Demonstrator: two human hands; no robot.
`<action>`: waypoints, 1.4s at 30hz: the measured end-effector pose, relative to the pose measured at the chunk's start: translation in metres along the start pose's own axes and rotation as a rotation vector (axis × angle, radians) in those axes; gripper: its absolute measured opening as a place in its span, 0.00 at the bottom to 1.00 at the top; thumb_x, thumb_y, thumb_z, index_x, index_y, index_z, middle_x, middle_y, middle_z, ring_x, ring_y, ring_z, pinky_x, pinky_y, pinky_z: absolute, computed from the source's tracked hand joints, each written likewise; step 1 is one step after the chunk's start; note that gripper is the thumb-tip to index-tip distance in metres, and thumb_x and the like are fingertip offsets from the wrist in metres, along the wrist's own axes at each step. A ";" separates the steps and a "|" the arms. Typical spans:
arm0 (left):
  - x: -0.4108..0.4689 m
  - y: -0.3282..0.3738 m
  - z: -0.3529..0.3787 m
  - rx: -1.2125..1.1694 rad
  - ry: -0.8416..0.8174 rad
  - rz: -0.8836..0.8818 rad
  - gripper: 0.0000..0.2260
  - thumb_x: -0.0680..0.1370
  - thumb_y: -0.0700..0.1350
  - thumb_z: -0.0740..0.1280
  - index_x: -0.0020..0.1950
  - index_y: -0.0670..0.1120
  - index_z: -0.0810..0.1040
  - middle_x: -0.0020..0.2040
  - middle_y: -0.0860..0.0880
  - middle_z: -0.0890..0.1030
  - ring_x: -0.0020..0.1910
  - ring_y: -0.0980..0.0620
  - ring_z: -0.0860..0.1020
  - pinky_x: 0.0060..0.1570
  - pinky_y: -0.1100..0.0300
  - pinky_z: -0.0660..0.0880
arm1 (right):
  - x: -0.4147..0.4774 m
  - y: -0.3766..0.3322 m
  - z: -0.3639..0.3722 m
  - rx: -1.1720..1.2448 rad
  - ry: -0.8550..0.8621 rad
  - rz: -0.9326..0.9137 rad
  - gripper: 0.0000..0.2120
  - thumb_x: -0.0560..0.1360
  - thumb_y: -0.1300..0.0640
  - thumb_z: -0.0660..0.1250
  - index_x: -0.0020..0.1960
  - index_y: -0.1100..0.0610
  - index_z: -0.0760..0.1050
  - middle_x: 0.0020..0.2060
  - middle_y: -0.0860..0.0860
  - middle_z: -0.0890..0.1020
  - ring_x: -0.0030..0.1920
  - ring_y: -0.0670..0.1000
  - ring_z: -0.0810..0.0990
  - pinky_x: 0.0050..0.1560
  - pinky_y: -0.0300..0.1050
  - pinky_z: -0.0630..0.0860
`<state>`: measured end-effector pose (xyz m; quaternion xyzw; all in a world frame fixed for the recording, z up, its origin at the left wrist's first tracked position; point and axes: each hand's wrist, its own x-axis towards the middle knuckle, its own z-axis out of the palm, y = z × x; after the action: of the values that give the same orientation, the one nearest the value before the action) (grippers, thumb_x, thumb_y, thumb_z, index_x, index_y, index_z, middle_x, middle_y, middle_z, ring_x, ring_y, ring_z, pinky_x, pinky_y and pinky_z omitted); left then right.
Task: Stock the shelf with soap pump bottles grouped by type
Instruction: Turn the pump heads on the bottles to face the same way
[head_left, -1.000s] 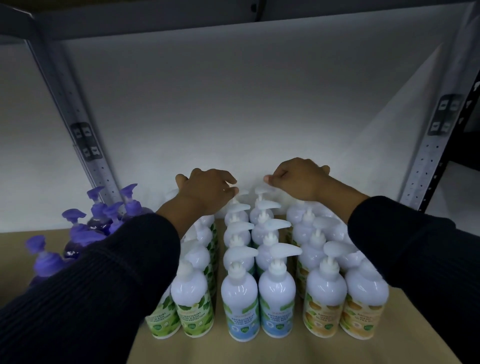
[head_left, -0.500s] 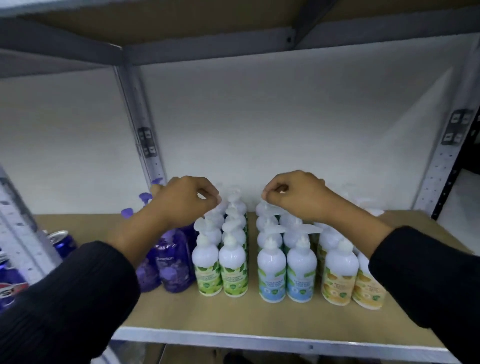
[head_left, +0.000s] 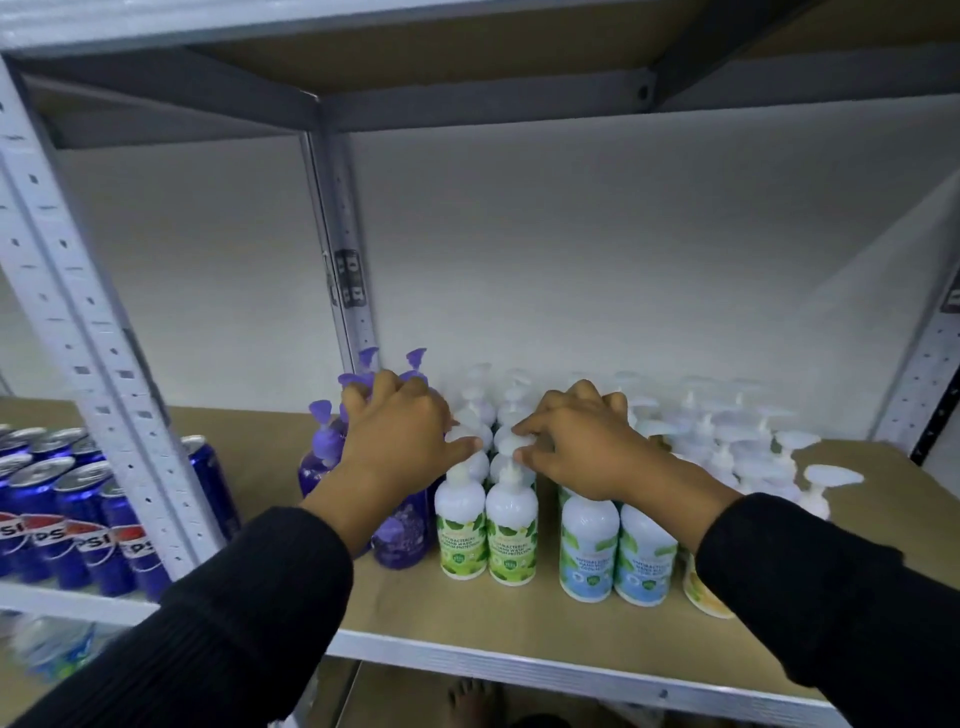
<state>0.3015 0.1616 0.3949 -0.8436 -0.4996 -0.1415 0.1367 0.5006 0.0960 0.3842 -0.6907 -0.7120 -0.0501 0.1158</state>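
1. Grey metal racking fills the head view. Its tan shelf (head_left: 519, 613) carries the soap in columns running back towards a white wall: purple bottles (head_left: 402, 535) on the left, then green-label bottles (head_left: 460, 535), blue-label bottles (head_left: 589, 551) and yellow-label bottles (head_left: 701, 587), the last half hidden behind a black sleeve.
2. The right hand (head_left: 582, 447) reaches across the blue-label tops. Its forefinger and thumb pinch a white pump head (head_left: 511, 442) at the front of the green group.
3. The left hand (head_left: 400, 441) lies over the purple tops with its fingers bent down across them. Its thumb stretches over to touch the neighbouring green pump. Whether those fingers clasp anything, I cannot tell.
4. These bottles are tall, narrow and packed shoulder to shoulder. A sideways tug on that pump head would likely tip its bottle into the next and set a column falling.
5. The right wrist hangs just above the blue-label pumps, so the sleeve could catch a nozzle and drag a bottle along.
6. Pressing down on a pump, rather than turning it, might squirt soap if it is unlocked.
7. The white bottles are opaque, so their fill cannot be seen. The purple ones are translucent, and their colour runs high, so I judge them full. Every bottle wears its pump.
8. More white pumps (head_left: 831, 475) stand further right, their labels hidden.
9. Blue cola cans (head_left: 78, 519) sit in the next bay, with their tops apparently unopened.
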 end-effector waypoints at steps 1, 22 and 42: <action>0.001 0.000 0.002 0.000 -0.005 -0.002 0.22 0.74 0.71 0.60 0.49 0.55 0.82 0.51 0.54 0.77 0.57 0.47 0.68 0.53 0.46 0.61 | 0.001 0.000 0.001 -0.007 0.001 0.001 0.20 0.80 0.39 0.59 0.70 0.41 0.73 0.60 0.44 0.73 0.63 0.53 0.63 0.50 0.50 0.54; 0.004 -0.001 -0.006 -0.196 -0.188 0.047 0.11 0.79 0.52 0.64 0.61 0.62 0.76 0.51 0.57 0.76 0.63 0.48 0.63 0.61 0.45 0.59 | -0.001 -0.011 0.003 0.006 0.092 0.070 0.17 0.77 0.35 0.63 0.57 0.44 0.79 0.48 0.41 0.73 0.61 0.51 0.66 0.48 0.50 0.54; 0.052 -0.026 -0.004 -0.411 -0.206 0.192 0.13 0.79 0.45 0.68 0.64 0.52 0.79 0.61 0.56 0.80 0.48 0.57 0.75 0.52 0.62 0.69 | 0.024 0.012 -0.008 0.106 0.082 0.143 0.14 0.78 0.38 0.62 0.58 0.42 0.79 0.50 0.40 0.82 0.61 0.50 0.69 0.54 0.50 0.59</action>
<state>0.3022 0.2145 0.4202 -0.9072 -0.3893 -0.1396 -0.0766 0.5125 0.1176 0.3964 -0.7302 -0.6571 -0.0321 0.1844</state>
